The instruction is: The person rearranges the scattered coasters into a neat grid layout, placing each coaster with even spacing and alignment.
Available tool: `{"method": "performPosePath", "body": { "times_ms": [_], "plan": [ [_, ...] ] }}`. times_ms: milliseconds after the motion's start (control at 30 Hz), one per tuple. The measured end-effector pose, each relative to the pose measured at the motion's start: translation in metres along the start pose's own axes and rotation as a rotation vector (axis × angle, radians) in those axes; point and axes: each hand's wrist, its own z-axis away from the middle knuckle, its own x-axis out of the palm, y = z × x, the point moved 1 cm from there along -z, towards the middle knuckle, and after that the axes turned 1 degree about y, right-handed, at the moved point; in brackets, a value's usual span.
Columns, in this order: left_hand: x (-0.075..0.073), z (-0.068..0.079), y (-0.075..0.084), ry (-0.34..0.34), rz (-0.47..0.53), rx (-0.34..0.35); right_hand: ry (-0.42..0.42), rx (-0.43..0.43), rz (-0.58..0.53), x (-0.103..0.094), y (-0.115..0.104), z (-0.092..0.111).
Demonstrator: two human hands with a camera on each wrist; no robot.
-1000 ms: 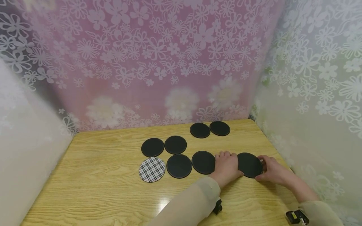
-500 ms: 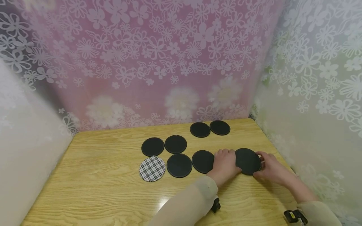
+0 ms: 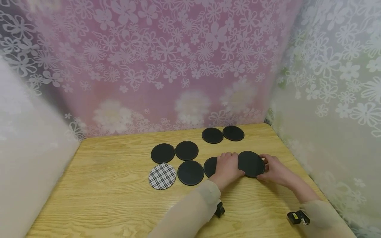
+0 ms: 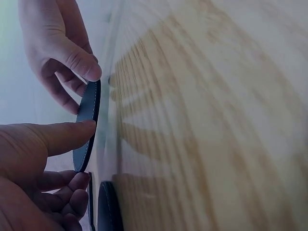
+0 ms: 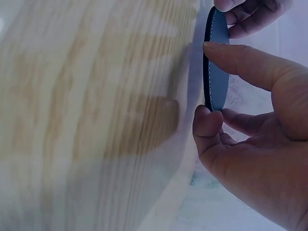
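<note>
Both hands hold one round black coaster (image 3: 251, 164) with a stitched rim. My left hand (image 3: 227, 168) grips its left edge, while my right hand (image 3: 275, 170) pinches the right edge. In the left wrist view the held coaster (image 4: 86, 127) hangs a little above the table, thumb and fingers at its rim. The right wrist view shows its stitched side (image 5: 219, 65) between the two hands. Beneath and behind my left hand lies another black coaster (image 3: 210, 167), partly hidden. Left of that are a black coaster (image 3: 190, 173) and a plaid black-and-white coaster (image 3: 162, 176).
Two black coasters, a left one (image 3: 162, 153) and a right one (image 3: 187, 150), lie side by side behind the front row. Another pair (image 3: 212, 135) sits near the back edge. The wooden table (image 3: 104, 185) is bordered by flowered curtains (image 3: 178, 66).
Both hands have carried the black coaster leftward and slightly away from me. My left hand now covers more of the coaster beside it. The other coasters stay in place.
</note>
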Motion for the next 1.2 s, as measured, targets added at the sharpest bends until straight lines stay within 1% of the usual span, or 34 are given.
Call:
{"method": "performPosePath", "body": {
  "times_ms": [200, 400, 600, 833, 1067, 1200],
  "plan": [
    [-0.001, 0.001, -0.007, -0.013, 0.014, -0.030, -0.024, 0.012, 0.002, 0.005, -0.001, -0.007],
    [-0.003, 0.003, -0.009, -0.028, 0.024, -0.048, -0.029, 0.008, 0.004, 0.007, -0.002, -0.010],
    [-0.005, 0.003, -0.010, -0.026, -0.016, -0.058, -0.035, -0.013, 0.008, 0.008, -0.004, -0.011],
    [-0.011, 0.005, -0.013, -0.054, -0.060, -0.065, -0.043, -0.007, 0.021, 0.008, -0.007, -0.011],
    [-0.012, 0.007, -0.015, -0.053, -0.065, -0.077, -0.038, -0.017, 0.029, 0.010, -0.008, -0.010],
    [-0.012, 0.007, -0.017, -0.058, -0.059, -0.069, -0.033, -0.033, 0.021, 0.011, -0.008, -0.009]
  ]
}}
